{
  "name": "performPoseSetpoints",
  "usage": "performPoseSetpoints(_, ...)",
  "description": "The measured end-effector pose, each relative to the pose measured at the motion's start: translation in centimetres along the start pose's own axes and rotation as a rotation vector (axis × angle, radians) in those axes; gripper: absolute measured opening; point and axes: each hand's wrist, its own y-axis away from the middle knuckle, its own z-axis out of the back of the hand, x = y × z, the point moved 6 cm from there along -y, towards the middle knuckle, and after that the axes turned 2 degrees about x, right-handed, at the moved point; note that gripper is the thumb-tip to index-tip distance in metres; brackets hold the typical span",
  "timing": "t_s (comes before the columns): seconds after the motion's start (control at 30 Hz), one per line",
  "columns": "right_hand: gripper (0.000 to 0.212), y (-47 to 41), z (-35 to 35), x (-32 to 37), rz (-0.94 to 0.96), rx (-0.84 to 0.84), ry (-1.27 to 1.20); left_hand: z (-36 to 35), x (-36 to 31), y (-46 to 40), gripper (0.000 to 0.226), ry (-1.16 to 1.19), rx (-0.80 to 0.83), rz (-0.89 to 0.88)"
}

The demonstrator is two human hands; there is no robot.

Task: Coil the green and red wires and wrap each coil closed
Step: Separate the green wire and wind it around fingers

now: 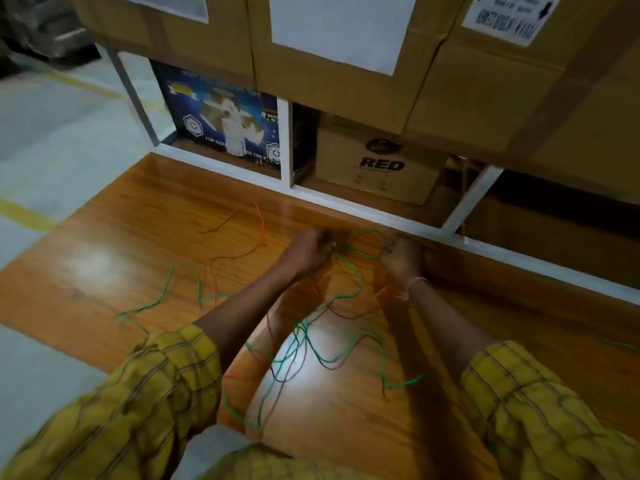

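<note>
Both arms reach forward over the wooden board, hands closed on a loop of green wire.

Head view: the left hand (306, 249) and right hand (403, 256) are curled shut, pinching the green wire (360, 282) between them near the white rack frame (349, 202). The rest trails back, tangled with red wire (239, 255), across the wooden board (121, 237); its left half is mostly bare.

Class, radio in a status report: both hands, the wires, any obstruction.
Left hand and right hand both closed on green wire, loop between them. Red wire loose, tangled with green on table. No coil wrapped yet.
</note>
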Motion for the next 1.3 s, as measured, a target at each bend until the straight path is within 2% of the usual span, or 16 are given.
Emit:
performPoseSetpoints(0.1, 0.015, 0.2, -0.2, 0.4, -0.045, 0.005, -0.034, -0.1, 0.4, -1.5, 0.030, 0.000, 0.066, -0.021)
performPoseSetpoints(0.23, 0.011, 1.6, 1.2, 2.7, 0.027, -0.019, -0.236, 0.0, 0.3, -3.7, 0.059, 0.043, 0.143, -0.051)
performPoseSetpoints(0.3, 0.014, 2.3, 2.6, 4.0, 0.074, -0.035, -0.325, 0.2, 0.3, -4.6, 0.052, 0.100, 0.179, -0.082)
performPoseSetpoints(0.4, 0.010, 2.6, 5.3, 5.6, 0.122, -0.122, -0.397, 1.1, -0.5, -4.8, 0.027, 0.267, 0.206, -0.140)
performPoseSetpoints(0.5, 0.007, 2.3, 6.6, 5.9, 0.029, -0.135, -0.523, 2.8, -2.1, -4.3, 0.030, 0.491, 0.195, -0.183)
performPoseSetpoints(0.6, 0.011, 2.1, 5.2, 6.4, -0.078, -0.006, -0.824, 3.4, -4.2, -3.8, 0.027, 0.919, 0.307, -0.104)
performPoseSetpoints(0.67, 0.017, 2.6, 3.4, 7.8, -0.136, 0.158, -1.084, 3.7, -5.7, -3.8, 0.025, 1.184, 0.390, -0.060)
performPoseSetpoints(0.77, 0.016, 4.7, 0.7, 10.8, -0.253, 0.408, -1.433, 4.8, -7.5, -4.2, 0.025, 1.360, 0.466, -0.109)
performPoseSetpoints(0.83, 0.015, 6.7, -0.3, 12.6, -0.305, 0.512, -1.474, 5.5, -7.9, -4.6, 0.022, 1.325, 0.453, -0.123)
performPoseSetpoints(0.93, 0.016, 9.7, -0.2, 14.2, -0.240, 0.616, -1.345, 6.4, -7.3, -4.8, 0.015, 1.152, 0.353, -0.074)
performPoseSetpoints(1.07, 0.021, 12.9, 2.6, 14.7, 0.066, 0.684, -0.849, 7.5, -6.5, -4.1, 0.014, 0.857, 0.256, -0.058)
performPoseSetpoints(1.13, 0.018, 13.9, 4.8, 14.9, 0.193, 0.709, -0.726, 8.0, -6.3, -3.7, 0.012, 0.757, 0.228, -0.087)
performPoseSetpoints(1.23, 0.016, 14.5, 9.4, 14.9, 0.317, 0.669, -0.770, 8.1, -6.0, -2.7, 0.012, 0.673, 0.249, -0.133)
performPoseSetpoints(1.3, 0.020, 13.9, 12.0, 14.3, 0.270, 0.582, -0.967, 7.9, -6.1, -1.4, 0.013, 0.649, 0.275, -0.142)
